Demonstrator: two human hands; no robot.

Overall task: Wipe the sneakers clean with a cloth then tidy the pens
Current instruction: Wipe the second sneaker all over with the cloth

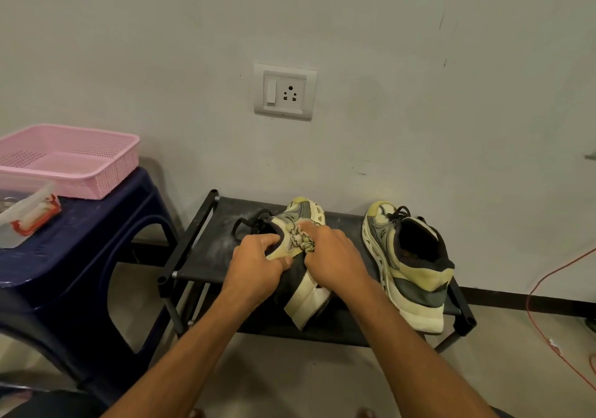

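Two cream and grey sneakers are on a low black shoe rack (200, 253). The left sneaker (306, 301) lies tilted on its side, sole edge toward me. My left hand (258, 264) grips its collar and heel. My right hand (333, 258) presses a crumpled pale patterned cloth (301, 238) against the sneaker's upper side. The right sneaker (409, 262) stands upright beside them, toe toward the wall, untouched. No pens are clearly visible.
A dark blue plastic stool (80, 246) stands at left, carrying a pink mesh basket (74, 159) and a clear container with a red-clipped lid (25, 214). A wall socket (283, 91) is above the rack. An orange cable (548, 304) trails on the floor at right.
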